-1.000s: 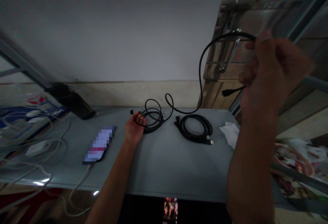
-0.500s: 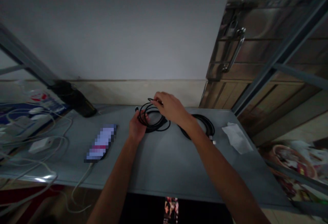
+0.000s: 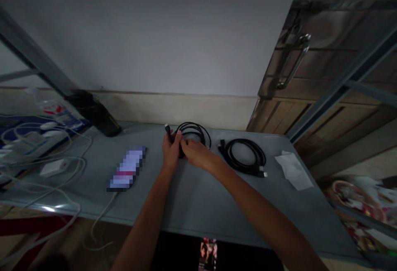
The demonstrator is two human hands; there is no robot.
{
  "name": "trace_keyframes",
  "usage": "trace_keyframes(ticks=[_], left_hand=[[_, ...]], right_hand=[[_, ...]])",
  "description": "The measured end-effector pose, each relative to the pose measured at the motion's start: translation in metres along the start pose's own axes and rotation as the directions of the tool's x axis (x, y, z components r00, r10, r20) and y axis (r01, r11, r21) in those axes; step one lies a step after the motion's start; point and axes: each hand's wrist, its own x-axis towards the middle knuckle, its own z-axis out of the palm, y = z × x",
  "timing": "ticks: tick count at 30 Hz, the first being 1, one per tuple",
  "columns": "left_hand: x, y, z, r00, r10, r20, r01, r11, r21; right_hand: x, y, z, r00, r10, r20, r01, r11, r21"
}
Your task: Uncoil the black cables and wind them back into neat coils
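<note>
The left hand (image 3: 170, 153) is grasping a black cable (image 3: 192, 128) near its plug, while the right hand (image 3: 196, 155) is clasping the loops (image 3: 203, 135), bunching them together on the tabletop (image 3: 198, 205), just beside a second coiled cable (image 3: 243, 157).

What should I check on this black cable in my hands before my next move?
Left hand gripping the coiled cable: ok.
Right hand on the coil: ok.
Plug sticking out above the left hand: ok.
Coil apart from the second cable: ok.
Phone apart from the hands: ok.
Cable free of knots: cannot tell, the hands hide part of it.
</note>
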Motion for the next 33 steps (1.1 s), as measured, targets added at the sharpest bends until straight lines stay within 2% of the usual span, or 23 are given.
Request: trace_keyframes(ticks=[4, 10, 14, 17, 19, 21, 24, 29, 33], left_hand=[[0.004, 0.000, -0.006, 0.969, 0.213, -0.126, -0.189, 0.965, 0.181], [0.009, -0.005, -0.015, 0.940, 0.307, -0.146, -0.223, 0.881, 0.418], [0.007, -0.009, -0.017, 0.926, 0.360, -0.112, -0.246, 0.803, 0.543], [0.006, -0.010, -0.018, 0.918, 0.388, -0.083, -0.250, 0.730, 0.636], [0.005, -0.010, -0.019, 0.918, 0.391, -0.067, -0.235, 0.672, 0.703], [0.005, -0.010, -0.020, 0.920, 0.388, -0.052, -0.213, 0.610, 0.763], [0.006, -0.010, -0.023, 0.920, 0.391, -0.037, -0.188, 0.522, 0.832], [0.006, -0.009, -0.023, 0.894, 0.448, -0.008, -0.195, 0.404, 0.894], [-0.001, -0.002, -0.016, 0.842, 0.538, 0.036, -0.240, 0.315, 0.918]], right_hand=[[0.000, 0.000, 0.005, 0.998, -0.039, 0.044, 0.040, 0.999, -0.016], [-0.003, -0.002, -0.002, 0.994, -0.026, 0.105, 0.029, 0.999, -0.030], [-0.012, 0.002, -0.034, 0.990, 0.030, 0.141, -0.025, 0.999, -0.034], [-0.027, 0.012, -0.071, 0.979, 0.163, 0.124, -0.153, 0.984, -0.085], [-0.039, 0.024, -0.093, 0.949, 0.294, 0.109, -0.279, 0.950, -0.139], [-0.050, 0.038, -0.108, 0.894, 0.434, 0.115, -0.408, 0.892, -0.195], [-0.059, 0.058, -0.116, 0.798, 0.573, 0.185, -0.527, 0.813, -0.248], [-0.052, 0.073, -0.107, 0.724, 0.595, 0.349, -0.538, 0.804, -0.253], [-0.042, 0.072, -0.094, 0.683, 0.594, 0.425, -0.537, 0.803, -0.258]])
